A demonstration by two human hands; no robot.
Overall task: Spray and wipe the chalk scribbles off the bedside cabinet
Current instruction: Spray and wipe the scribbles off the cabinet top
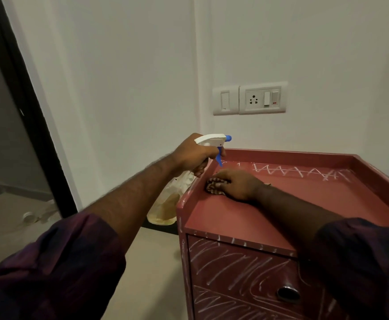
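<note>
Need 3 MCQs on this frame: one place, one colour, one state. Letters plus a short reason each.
1. Where is the cloth?
A. on the cabinet top, under the right hand
B. on the floor
C. hanging from the drawer knob

2. What colour is the nozzle tip of the spray bottle?
A. red
B. blue
C. green

3. What state is the drawer front in?
A. wiped clean
B. covered by a towel
C. scribbled with chalk

Answers:
1 A: the right hand presses it near the top's left rear corner.
2 B: the tip and trigger are blue on a white head.
3 C: white strokes cross the whole front.
</note>
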